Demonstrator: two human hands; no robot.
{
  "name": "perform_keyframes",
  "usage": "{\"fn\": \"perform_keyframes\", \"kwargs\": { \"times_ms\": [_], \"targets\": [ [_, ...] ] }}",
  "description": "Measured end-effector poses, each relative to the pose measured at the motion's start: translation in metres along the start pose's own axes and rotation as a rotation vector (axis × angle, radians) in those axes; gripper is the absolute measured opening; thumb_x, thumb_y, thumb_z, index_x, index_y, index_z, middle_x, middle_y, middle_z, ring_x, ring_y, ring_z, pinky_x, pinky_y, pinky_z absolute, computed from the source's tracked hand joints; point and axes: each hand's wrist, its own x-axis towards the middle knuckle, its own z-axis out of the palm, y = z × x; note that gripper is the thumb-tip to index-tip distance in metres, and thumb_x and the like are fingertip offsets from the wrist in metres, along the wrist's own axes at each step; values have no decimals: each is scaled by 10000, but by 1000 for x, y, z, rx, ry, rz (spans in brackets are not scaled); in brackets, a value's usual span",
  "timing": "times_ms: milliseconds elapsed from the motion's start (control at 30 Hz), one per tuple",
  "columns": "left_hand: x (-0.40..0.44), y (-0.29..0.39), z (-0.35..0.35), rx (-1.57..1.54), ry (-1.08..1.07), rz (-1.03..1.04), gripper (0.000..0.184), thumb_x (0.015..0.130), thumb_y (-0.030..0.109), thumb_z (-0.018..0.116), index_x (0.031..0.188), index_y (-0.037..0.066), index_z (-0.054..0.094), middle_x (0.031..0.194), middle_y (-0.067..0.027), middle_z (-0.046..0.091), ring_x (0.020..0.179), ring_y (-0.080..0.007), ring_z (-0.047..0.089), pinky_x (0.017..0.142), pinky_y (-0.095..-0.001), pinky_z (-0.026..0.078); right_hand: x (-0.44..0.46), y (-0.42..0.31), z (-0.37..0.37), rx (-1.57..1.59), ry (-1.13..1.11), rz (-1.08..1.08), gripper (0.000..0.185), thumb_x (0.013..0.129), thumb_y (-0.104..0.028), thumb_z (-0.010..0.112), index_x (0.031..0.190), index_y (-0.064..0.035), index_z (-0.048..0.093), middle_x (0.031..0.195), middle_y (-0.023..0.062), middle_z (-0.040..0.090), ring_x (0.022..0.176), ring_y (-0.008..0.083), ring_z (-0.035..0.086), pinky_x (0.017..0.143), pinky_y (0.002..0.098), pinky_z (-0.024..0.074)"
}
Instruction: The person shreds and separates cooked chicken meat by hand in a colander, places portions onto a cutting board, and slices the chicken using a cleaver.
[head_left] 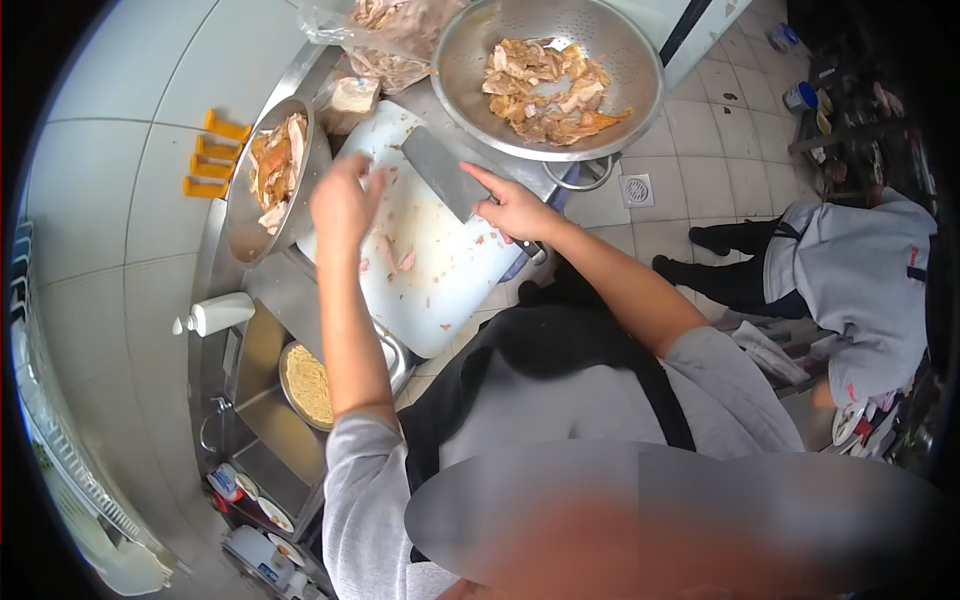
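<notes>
1. I see the cleaver (436,170) over the white cutting board (440,290): broad, dull-grey metal blade, black handle. Whether the blade touches the board, I can't tell.
2. My right hand (522,210) has its grip closed around the handle.
3. My left hand (345,205) is blurred above the board's left side, fingers bent; I can't tell whether that grip holds anything.
4. Small meat scraps (405,262) dot the board.
5. On the steel surface (297,272), a metal bowl (243,225) of meat stands left, a perforated colander (632,70) with more meat beyond.
6. Pale tiled wall (85,200) left; another person (850,255) right, on the tiled floor (675,165).
</notes>
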Motion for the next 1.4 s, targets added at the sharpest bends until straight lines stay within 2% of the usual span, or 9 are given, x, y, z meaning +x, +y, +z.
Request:
{"fn": "perform_keyframes", "kwargs": {
  "times_ms": [100,267,467,800,1067,1200,1267,1333,1400],
  "targets": [
    [-68,-7,30,48,-359,-223,589,804,431,806,1244,50,711,1184,-180,717,1105,-354,686,964,-438,535,6,10,0,23,-5,-12,769,974,-105,580,1663,-248,272,701,18,582,467,103,523,463,294,472],
    [-124,-20,55,15,-171,-136,571,789,342,808,1269,57,685,1296,-171,668,1165,-353,650,976,-436,530,10,19,3,1,25,-42,766,964,-93,600,1656,-231,300,655,-6,561,457,90,499,459,288,455],
    [-131,-25,53,-37,-175,-269,390,860,316,746,1151,58,721,1071,-180,687,987,-374,675,866,-452,536,15,24,0,-19,32,-44,752,979,-102,630,1651,-213,309,684,16,553,463,109,521,452,302,454],
    [-125,-43,66,-108,-164,-211,329,855,203,684,1137,38,719,1037,-189,718,930,-390,686,831,-445,543,8,14,4,-90,46,-69,723,985,-92,595,1647,-178,316,684,12,519,469,114,510,475,297,444],
    [-91,-83,49,-462,-164,-364,357,901,213,687,1188,1,695,908,-91,740,763,-157,698,708,-317,549,5,11,1,-48,14,-67,732,982,-114,604,1650,-165,308,702,20,544,466,110,513,484,301,455],
    [-69,-54,20,-336,-186,-402,338,911,202,689,1190,11,693,888,-144,735,618,-180,686,640,-331,557,6,14,0,-29,8,-72,726,983,-115,605,1647,-193,322,686,17,541,463,106,509,473,301,454],
    [-67,-64,39,-269,-279,-398,330,902,201,683,1181,26,701,901,-175,732,685,-221,710,683,-348,568,11,21,0,7,1,-68,725,983,-114,605,1646,-210,326,674,13,538,461,104,509,464,301,454],
    [-63,-74,57,-16,-189,-99,307,908,198,671,1165,34,707,944,-176,742,785,-240,720,751,-348,566,12,26,-2,49,-12,-71,727,985,-114,605,1645,-245,327,646,0,532,460,100,513,445,298,456],
    [-49,-52,39,-114,-236,-154,302,909,188,685,1171,39,706,959,-158,745,832,-221,717,783,-347,562,10,23,-3,27,-20,-64,729,984,-111,604,1645,-242,325,651,-2,537,461,99,514,454,296,464]
  ]
}}
